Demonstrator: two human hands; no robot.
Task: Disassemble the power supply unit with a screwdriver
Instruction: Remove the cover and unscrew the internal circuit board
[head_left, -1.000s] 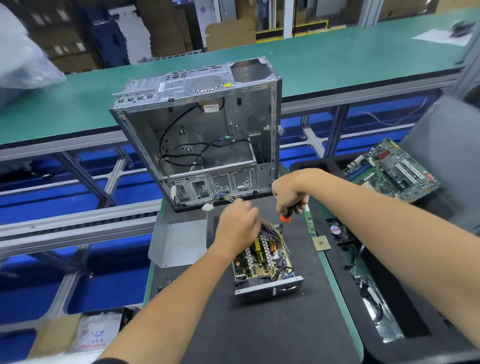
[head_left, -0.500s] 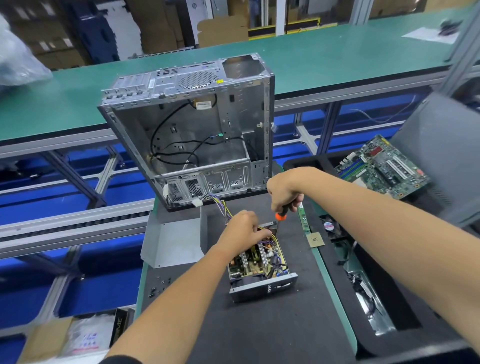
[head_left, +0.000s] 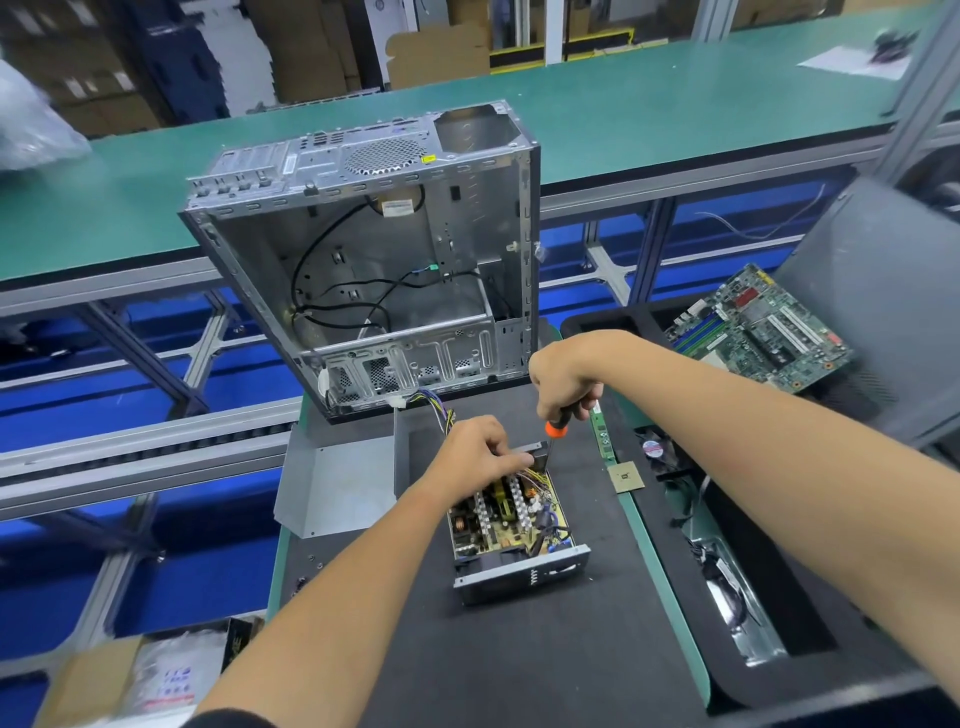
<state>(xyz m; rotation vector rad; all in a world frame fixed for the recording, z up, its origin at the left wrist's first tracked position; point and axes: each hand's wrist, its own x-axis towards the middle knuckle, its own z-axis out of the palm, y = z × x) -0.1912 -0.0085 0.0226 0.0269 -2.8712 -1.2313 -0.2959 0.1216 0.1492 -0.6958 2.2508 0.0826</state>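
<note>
The power supply unit lay open on the dark tabletop, in front of the empty computer case, with its circuit board uncovered and its wire bundle running back toward the case.

Compared with one second before, the left hand had moved down and nearer to the far end of the unit. Its fingers were now curled and pinching a dark part at that far edge, where before the hand covered the wires higher up. The right hand was wrapped around the screwdriver, of which only the orange collar and the short shaft showed. The tool now stood more upright, with its tip down at the far right corner of the unit; earlier it was held higher, away from the unit. I judged that the person had gone from clearing the wires to working on a screw at that corner, so one more fastening was about to be loosened. The screw itself was too small to see.

About writing: a white label inside the case, and the print on the bags at the lower left, could not be read. No brand was legible on the motherboard.
</note>
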